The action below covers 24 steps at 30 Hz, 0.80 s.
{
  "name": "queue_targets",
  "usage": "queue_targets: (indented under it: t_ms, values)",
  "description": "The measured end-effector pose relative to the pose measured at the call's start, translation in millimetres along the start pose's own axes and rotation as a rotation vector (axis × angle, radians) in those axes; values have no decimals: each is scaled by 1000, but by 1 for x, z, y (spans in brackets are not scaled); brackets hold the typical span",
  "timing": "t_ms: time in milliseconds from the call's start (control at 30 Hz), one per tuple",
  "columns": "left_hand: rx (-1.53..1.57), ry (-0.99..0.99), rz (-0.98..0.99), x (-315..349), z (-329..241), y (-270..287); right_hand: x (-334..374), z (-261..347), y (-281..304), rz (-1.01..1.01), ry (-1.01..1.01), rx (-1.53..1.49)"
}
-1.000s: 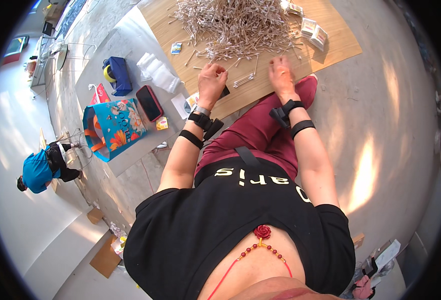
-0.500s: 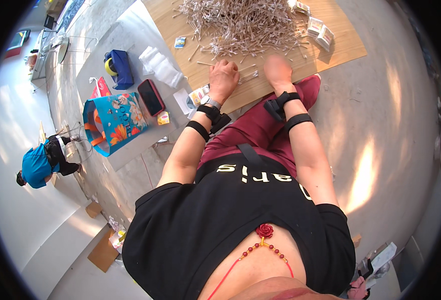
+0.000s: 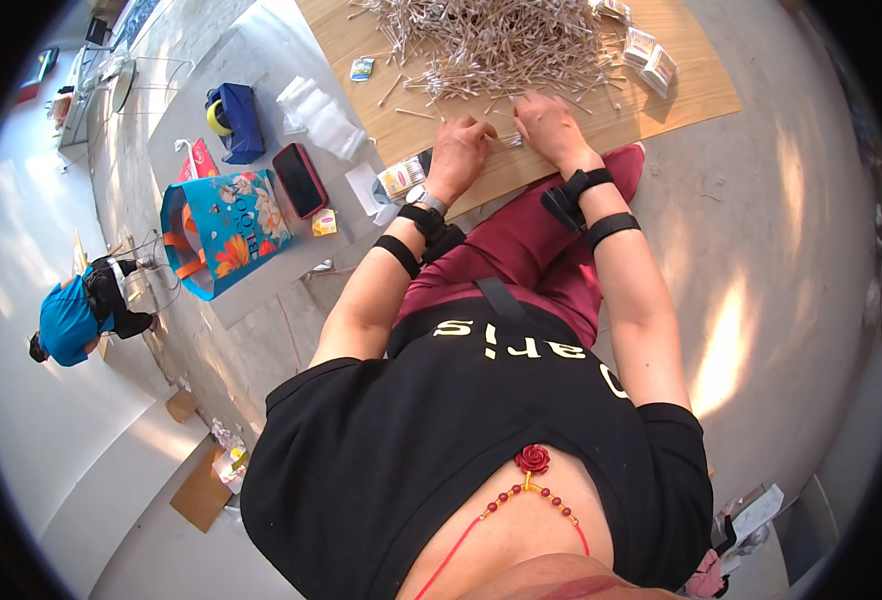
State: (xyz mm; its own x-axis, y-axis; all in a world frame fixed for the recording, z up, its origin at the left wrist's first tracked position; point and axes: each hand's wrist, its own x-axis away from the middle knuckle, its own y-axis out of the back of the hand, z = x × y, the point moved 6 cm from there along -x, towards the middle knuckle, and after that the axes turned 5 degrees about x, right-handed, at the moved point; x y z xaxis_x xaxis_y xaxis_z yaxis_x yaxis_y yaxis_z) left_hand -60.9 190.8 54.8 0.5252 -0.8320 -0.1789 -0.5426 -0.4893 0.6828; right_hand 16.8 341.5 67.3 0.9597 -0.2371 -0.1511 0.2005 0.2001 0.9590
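A big loose heap of cotton swabs [image 3: 491,50] covers the far part of the wooden board. At the board's near edge my left hand [image 3: 459,158] is closed, its fingers curled round a small bunch of cotton swabs [image 3: 510,140] whose ends stick out to the right. Close beside it, my right hand [image 3: 553,132] has bent fingers, thumb and fingertips drawn together at the bunch and the heap's near fringe. How many swabs it grips is hidden. Next to my left wrist stands a small clear pack of swabs [image 3: 401,178].
More swab packs [image 3: 651,62] lie right of the heap on the board [image 3: 681,100]. To the left are clear plastic bags [image 3: 323,118], a phone [image 3: 301,182], a blue tape dispenser [image 3: 238,122] and a flowered blue bag [image 3: 223,230]. A person [image 3: 79,315] bends over farther left.
My right hand has moved left and turned inward, closing up to my left hand. My left hand has shifted slightly right; the bunch now lies between both hands.
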Motion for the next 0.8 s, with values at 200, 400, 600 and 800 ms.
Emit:
queue_targets:
  t_ms: [200, 400, 600, 800]
  values:
    - [-24, -12, -16, 10, -4, 4, -10, 19, -11, 23, 147, 67]
    - [-67, 84, -142, -2, 4, 18, 3, 7, -14, -9, 9, -250]
    - [-180, 95, -153, -37, 7, 10, -1, -25, 7, -293, -247, -176]
    - [-296, 124, -96, -50, 14, -6, -13, -30, -14, -174, -207, -46]
